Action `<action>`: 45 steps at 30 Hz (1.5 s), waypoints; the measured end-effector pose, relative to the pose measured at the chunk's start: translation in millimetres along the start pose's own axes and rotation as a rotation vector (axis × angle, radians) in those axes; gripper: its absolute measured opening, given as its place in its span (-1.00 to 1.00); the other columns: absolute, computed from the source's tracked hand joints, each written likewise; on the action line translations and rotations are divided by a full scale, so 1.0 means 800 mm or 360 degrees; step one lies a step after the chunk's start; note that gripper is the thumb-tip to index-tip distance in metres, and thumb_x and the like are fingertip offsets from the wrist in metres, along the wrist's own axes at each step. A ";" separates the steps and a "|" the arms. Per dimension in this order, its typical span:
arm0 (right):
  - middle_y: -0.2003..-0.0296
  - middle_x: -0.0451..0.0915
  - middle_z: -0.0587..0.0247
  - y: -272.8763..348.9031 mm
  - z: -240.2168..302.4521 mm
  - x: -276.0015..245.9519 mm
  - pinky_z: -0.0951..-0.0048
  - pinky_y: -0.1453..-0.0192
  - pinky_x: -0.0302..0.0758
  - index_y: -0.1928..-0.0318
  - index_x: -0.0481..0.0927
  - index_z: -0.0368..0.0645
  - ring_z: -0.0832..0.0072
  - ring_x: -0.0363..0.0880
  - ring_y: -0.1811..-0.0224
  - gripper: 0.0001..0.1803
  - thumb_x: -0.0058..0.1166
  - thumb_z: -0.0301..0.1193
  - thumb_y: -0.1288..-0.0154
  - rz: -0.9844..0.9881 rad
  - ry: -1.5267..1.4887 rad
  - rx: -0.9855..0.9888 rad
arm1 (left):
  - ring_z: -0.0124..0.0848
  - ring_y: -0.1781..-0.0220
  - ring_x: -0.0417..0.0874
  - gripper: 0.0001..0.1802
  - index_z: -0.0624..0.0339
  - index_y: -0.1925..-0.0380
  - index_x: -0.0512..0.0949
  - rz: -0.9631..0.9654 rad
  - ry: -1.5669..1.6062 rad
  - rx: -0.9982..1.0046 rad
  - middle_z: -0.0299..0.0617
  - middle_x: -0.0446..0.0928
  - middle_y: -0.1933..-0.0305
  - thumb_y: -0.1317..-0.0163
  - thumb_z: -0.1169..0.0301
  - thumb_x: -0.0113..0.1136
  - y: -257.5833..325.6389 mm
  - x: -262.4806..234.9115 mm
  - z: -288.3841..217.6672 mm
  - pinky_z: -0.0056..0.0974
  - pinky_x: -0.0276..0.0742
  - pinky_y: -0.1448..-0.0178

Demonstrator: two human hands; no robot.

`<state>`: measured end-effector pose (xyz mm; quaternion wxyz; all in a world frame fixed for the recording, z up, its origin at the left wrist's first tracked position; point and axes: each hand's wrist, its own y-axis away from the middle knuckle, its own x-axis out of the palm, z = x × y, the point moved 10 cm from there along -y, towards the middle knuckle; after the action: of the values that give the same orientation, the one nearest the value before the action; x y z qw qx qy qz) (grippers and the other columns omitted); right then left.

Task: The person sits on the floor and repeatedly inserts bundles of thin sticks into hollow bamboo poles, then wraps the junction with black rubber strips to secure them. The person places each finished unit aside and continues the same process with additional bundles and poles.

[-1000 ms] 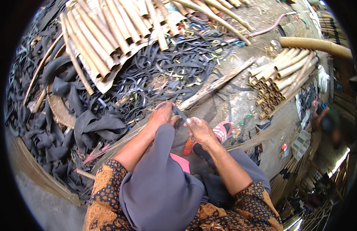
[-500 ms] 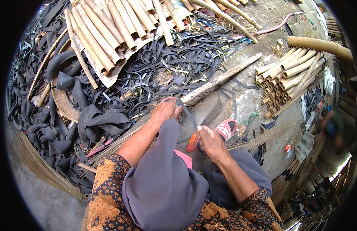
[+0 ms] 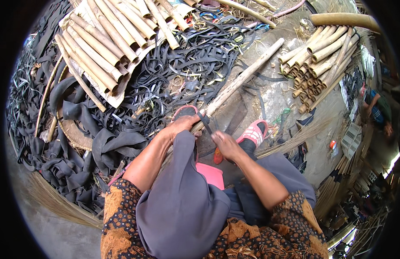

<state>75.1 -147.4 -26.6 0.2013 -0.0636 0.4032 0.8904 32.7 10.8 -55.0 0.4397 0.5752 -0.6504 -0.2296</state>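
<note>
My left hand [image 3: 181, 128] is closed around the near end of a pale wooden pole [image 3: 247, 73], which slants away to the upper right. A black rubber strip [image 3: 206, 121] loops over the pole beside my left fingertips. The strip's other side runs to my right hand [image 3: 226, 145], whose fingers are pinched on it and slightly blurred. Just under the right hand shows a small orange thing [image 3: 217, 156], mostly hidden. My feet, in pink slippers [image 3: 253, 131], stand on either side of the strip.
Tangled black rubber strips [image 3: 195, 56] and wider rubber pieces [image 3: 111, 140] cover the left floor. Bamboo tubes [image 3: 103, 43] lie beyond; a bamboo bundle [image 3: 312, 69] sits at right. Thin-stick bundles [image 3: 301, 136] flank me. A person [image 3: 377, 108] is at far right.
The pole has turned to a steeper slant. My right hand has moved up and left, closer to my left hand, and the strip between them is shorter. The view has shifted a little.
</note>
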 end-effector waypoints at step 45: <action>0.37 0.67 0.02 -0.083 0.160 -0.041 0.06 0.22 0.65 0.19 0.60 -0.16 0.02 0.72 0.34 -0.75 0.04 -0.23 -0.45 0.0193 0.1576 -0.0806 | -0.04 0.18 0.76 -0.22 0.19 -0.27 0.57 -0.0591 -0.0534 0.0436 0.10 0.70 0.27 -0.13 -0.02 0.47 -0.037 0.001 0.031 -0.03 0.61 0.05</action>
<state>138.0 -23.1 21.9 -0.0851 -0.4973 0.2259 0.8333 28.3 -2.2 -91.4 0.1946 0.6924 -0.6226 -0.3082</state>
